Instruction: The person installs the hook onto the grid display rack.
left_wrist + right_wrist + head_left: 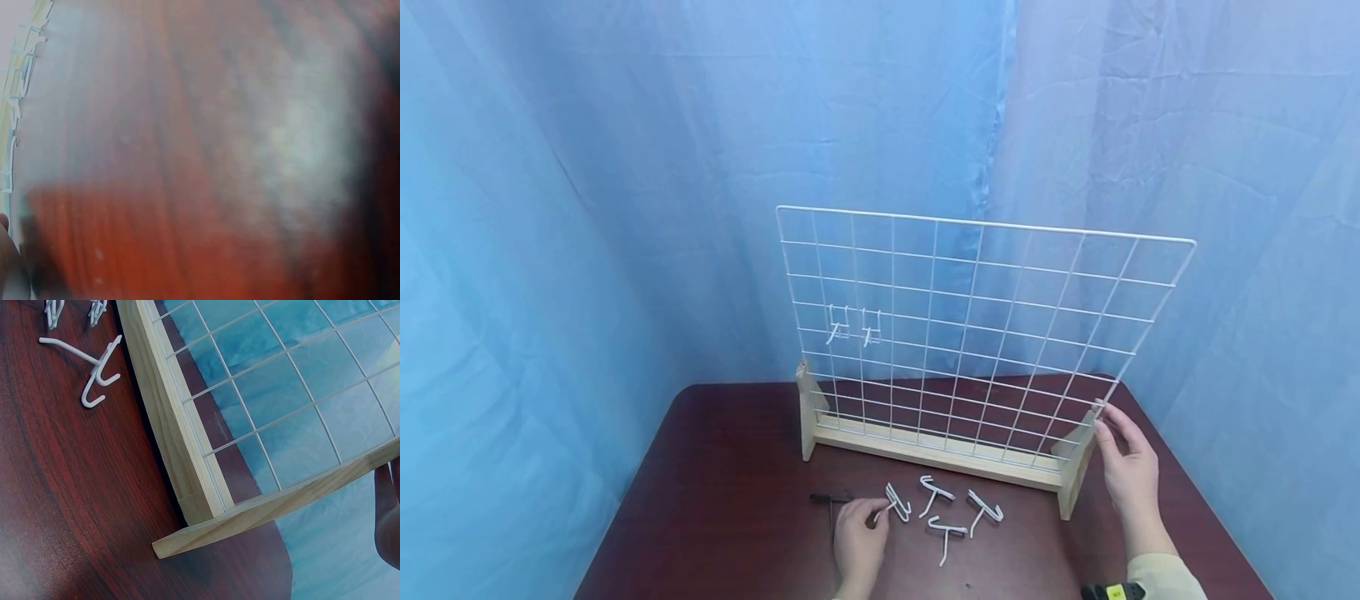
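My left hand [861, 537] pinches the prong of a white wire hook [898, 503] low over the table. My right hand [1131, 475] grips the right wooden side support [1077, 467] of a stand, thumb and forefinger at its top where the grid's edge meets it. The white wire grid [973, 312] stands upright in this stand, and two white hooks, a left one [837, 325] and a right one [871, 327], hang on its left part. In the right wrist view part of my right hand [389, 531] shows beside the wood. The left wrist view is mostly blurred tabletop.
Loose white hooks lie before the stand: one near its base [934, 493], one to the right [985, 508] and one in front [947, 533]. A thin black T-shaped piece [827, 498] lies beside my left hand. Blue curtains [700, 167] surround the dark red table [715, 500].
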The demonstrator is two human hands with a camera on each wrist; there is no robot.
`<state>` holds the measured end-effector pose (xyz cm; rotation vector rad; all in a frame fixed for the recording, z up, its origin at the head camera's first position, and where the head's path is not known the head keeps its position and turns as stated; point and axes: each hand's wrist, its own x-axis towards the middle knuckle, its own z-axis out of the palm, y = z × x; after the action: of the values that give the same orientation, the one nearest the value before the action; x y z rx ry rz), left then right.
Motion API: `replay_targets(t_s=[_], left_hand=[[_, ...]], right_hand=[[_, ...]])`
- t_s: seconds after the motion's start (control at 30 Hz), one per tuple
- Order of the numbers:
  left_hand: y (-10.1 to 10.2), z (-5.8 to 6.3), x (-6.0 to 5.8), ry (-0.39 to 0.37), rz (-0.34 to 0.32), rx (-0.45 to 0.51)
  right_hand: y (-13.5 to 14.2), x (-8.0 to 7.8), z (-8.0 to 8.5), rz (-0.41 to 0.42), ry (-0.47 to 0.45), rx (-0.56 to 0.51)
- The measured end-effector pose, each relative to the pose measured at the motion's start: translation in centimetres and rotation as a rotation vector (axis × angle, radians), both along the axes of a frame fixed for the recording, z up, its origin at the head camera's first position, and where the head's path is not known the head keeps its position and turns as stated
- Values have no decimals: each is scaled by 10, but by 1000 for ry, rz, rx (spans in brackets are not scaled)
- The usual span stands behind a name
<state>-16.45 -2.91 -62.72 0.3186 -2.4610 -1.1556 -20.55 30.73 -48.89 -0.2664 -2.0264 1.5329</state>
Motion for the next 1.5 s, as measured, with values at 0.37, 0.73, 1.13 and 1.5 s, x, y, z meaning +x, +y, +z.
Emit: replay_targets(t_s=[0.37,0.73,1.13,1.5], left_hand=[[2,10,-3,42,-42,58],[1,13,-7,159,-114,82],[2,26,-9,173,-128,173],[1,32,-10,134,-90,218]], right_hand=[[10,-10,-17,-19,-25,15],[10,-10,-17,-29,-28,34],[0,0,0,0,-4,-4],[-4,4,7,3,3,-13]])
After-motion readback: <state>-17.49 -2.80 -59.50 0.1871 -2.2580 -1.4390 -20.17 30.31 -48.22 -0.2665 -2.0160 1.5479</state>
